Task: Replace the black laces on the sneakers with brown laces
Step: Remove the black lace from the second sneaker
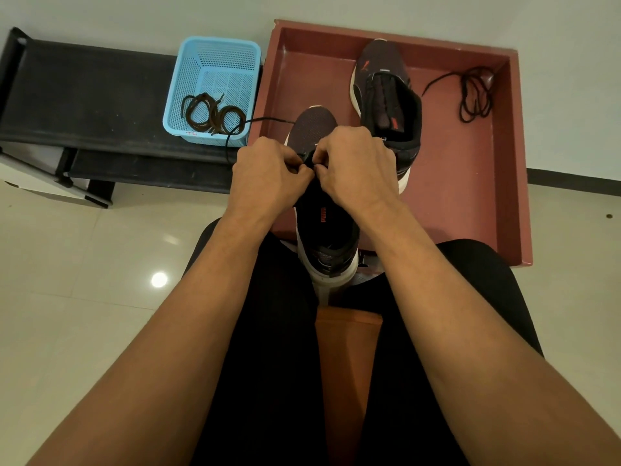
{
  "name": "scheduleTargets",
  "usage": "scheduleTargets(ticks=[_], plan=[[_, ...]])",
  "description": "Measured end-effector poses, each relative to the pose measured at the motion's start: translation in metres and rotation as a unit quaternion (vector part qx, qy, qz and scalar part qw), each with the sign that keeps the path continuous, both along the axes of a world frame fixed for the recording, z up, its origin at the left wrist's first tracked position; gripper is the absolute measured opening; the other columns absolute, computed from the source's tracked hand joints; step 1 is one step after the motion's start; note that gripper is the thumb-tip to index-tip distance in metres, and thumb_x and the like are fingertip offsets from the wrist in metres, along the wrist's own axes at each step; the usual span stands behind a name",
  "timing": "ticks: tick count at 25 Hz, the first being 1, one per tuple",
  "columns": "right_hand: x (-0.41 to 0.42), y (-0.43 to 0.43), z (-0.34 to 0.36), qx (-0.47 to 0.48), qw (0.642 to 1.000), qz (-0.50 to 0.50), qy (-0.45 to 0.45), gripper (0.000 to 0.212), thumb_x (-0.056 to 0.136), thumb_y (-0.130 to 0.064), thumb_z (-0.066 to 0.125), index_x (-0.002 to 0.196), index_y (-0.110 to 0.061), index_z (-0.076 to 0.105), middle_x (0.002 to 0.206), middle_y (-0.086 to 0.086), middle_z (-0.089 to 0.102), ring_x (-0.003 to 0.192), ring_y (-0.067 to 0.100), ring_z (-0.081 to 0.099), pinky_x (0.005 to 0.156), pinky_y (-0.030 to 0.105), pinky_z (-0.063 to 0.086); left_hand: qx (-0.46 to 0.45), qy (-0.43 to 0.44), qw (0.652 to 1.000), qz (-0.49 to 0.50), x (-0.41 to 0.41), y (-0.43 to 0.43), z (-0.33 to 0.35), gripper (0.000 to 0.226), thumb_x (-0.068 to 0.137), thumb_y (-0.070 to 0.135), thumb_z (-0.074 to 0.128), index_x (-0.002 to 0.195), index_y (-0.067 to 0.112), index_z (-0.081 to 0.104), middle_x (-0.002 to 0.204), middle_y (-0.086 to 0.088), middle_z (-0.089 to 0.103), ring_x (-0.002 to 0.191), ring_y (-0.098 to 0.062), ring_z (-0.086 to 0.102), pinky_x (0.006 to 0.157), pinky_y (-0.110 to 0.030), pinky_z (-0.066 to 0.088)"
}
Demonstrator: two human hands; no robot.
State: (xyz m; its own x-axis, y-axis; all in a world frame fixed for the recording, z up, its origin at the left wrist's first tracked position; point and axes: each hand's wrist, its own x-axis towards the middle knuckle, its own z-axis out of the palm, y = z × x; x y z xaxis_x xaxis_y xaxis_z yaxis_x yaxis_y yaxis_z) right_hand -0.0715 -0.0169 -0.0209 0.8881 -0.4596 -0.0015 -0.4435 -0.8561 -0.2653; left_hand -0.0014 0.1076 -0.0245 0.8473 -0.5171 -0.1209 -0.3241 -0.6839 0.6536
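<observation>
A dark sneaker [324,227] with a white sole rests between my knees, toe pointing away. My left hand [268,178] and my right hand [356,166] meet over its eyelet area, fingers pinched on a black lace [248,124] that trails off to the left in a loop. A second dark sneaker [386,95], without a lace, lies in the red tray [470,183]. A loose black lace [473,95] is coiled at the tray's far right. Brown laces [208,112] lie bundled in a blue basket [215,62].
The blue basket stands on a black bench [90,99] at the left, next to the tray. The tray sits against a pale wall. Glossy tiled floor [84,264] lies at the left. My black-clad legs fill the lower middle.
</observation>
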Motion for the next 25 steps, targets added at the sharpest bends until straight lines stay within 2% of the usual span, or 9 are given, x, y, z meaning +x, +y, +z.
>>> scheduleTargets(ticks=[3,6,10,12,17,20,23,25], plan=[[-0.003,-0.008,0.009,0.012,0.999,-0.019,-0.023,0.01,0.094,-0.026,0.069,0.1,-0.026,0.077,0.104,0.002,0.072,0.094,0.031,0.071,0.073,0.039,0.056,-0.003,0.007,1.0,0.007,0.001,0.001,-0.001,0.017,0.087,0.028,0.071,0.094,0.019,0.083,0.077,0.003,0.076,0.072,-0.016,0.073,0.076,-0.04,0.065],[-0.015,-0.034,0.024,0.038,0.992,-0.087,-0.079,0.012,0.093,-0.028,0.064,0.095,-0.027,0.076,0.099,0.0,0.073,0.09,0.028,0.071,0.077,0.042,0.06,-0.002,0.012,1.0,0.012,0.0,0.001,-0.001,0.016,0.087,0.026,0.071,0.093,0.019,0.084,0.077,0.003,0.076,0.071,-0.017,0.074,0.077,-0.041,0.065],[-0.026,-0.056,0.031,0.053,0.975,-0.17,-0.134,0.009,0.086,-0.028,0.062,0.086,-0.028,0.071,0.087,-0.005,0.072,0.081,0.021,0.071,0.074,0.039,0.061,-0.001,0.015,1.0,0.02,0.0,0.0,0.0,0.014,0.087,0.024,0.072,0.092,0.018,0.084,0.077,0.003,0.075,0.073,-0.015,0.073,0.078,-0.04,0.065],[-0.029,-0.062,0.036,0.058,0.961,-0.212,-0.165,0.01,0.084,-0.029,0.061,0.085,-0.026,0.07,0.087,-0.006,0.072,0.08,0.018,0.07,0.074,0.038,0.06,-0.001,0.01,1.0,0.022,0.0,0.001,0.0,0.014,0.087,0.024,0.072,0.092,0.018,0.084,0.076,0.004,0.075,0.073,-0.014,0.073,0.079,-0.04,0.065],[-0.03,-0.06,0.039,0.05,0.948,-0.224,-0.22,0.009,0.087,-0.03,0.063,0.09,-0.026,0.07,0.088,-0.01,0.069,0.078,0.01,0.065,0.071,0.03,0.056,0.002,0.014,1.0,0.022,0.0,0.0,-0.001,0.015,0.086,0.026,0.073,0.095,0.019,0.083,0.077,0.005,0.075,0.073,-0.013,0.073,0.078,-0.04,0.065],[-0.023,-0.052,0.034,0.076,0.959,-0.202,-0.186,0.005,0.085,-0.034,0.07,0.086,-0.03,0.067,0.076,-0.012,0.069,0.077,0.011,0.069,0.073,0.034,0.059,-0.003,0.014,1.0,0.026,0.0,0.0,-0.001,0.016,0.086,0.028,0.074,0.095,0.018,0.082,0.076,0.006,0.074,0.07,-0.012,0.072,0.078,-0.04,0.065],[-0.019,-0.04,0.026,0.095,0.983,-0.124,-0.098,0.016,0.085,-0.045,0.076,0.082,-0.031,0.07,0.082,-0.009,0.071,0.081,0.014,0.071,0.076,0.033,0.06,0.004,-0.013,1.0,0.012,-0.001,-0.003,0.0,0.015,0.084,0.033,0.074,0.097,0.025,0.076,0.076,0.011,0.071,0.075,-0.008,0.07,0.08,-0.036,0.062],[-0.018,-0.029,0.02,0.093,0.991,-0.086,-0.037,0.026,0.083,-0.053,0.08,0.089,-0.028,0.075,0.091,-0.003,0.071,0.087,0.018,0.071,0.079,0.036,0.061,0.011,-0.054,0.998,-0.02,-0.001,-0.007,-0.001,0.021,0.084,0.035,0.074,0.104,0.031,0.074,0.088,0.011,0.071,0.085,-0.011,0.068,0.081,-0.038,0.06]])
